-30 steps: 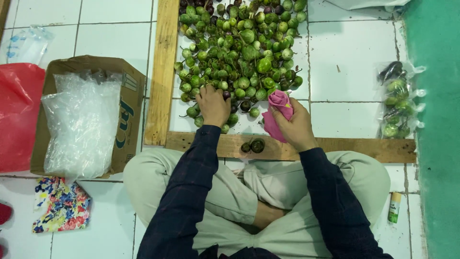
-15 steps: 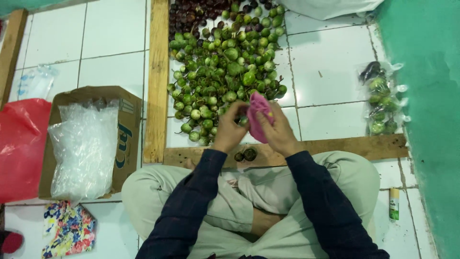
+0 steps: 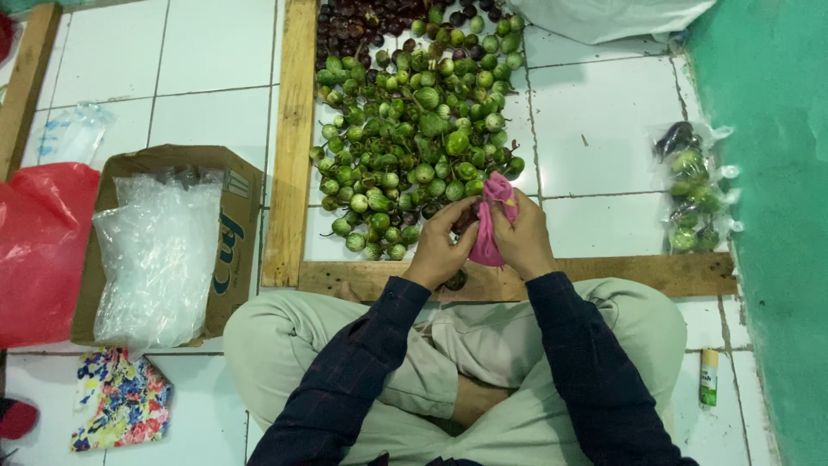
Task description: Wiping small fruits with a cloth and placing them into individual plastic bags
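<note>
Head view, looking straight down over crossed legs on white-tiled floor (image 3: 595, 129). Left hand (image 3: 444, 246) and right hand (image 3: 520, 237) raised together just above near wooden frame plank (image 3: 604, 274), both closed around small pink cloth pouch (image 3: 492, 226). Right fingers wrapped round pouch body from the right; left fingers pinching at its left edge, apparently around something small and dark, too hidden to identify. Pouch top poking up above right fingers.

Heap of small round green fruits with stalks (image 3: 414, 147) spread on floor inside frame, just beyond the hands; darker, purplish fruits (image 3: 354, 22) at far end of heap. One or two loose fruits (image 3: 455, 280) resting on plank, directly under left wrist.

Notes on doing the step well:
- Keep pouch mouth upward and firmly held on right side while left fingers work at the opening; slack grip likely to spill contents.
- Work low over heap, so dropped fruit lands back among the rest.
- Handle by fruit body, not stalk.

Surroundings: open cardboard box stuffed with clear plastic bags (image 3: 159, 246) at left, red plastic bag (image 3: 39, 250) beside it, filled clear bag of green fruits (image 3: 690, 198) at right near green wall (image 3: 776, 216).
</note>
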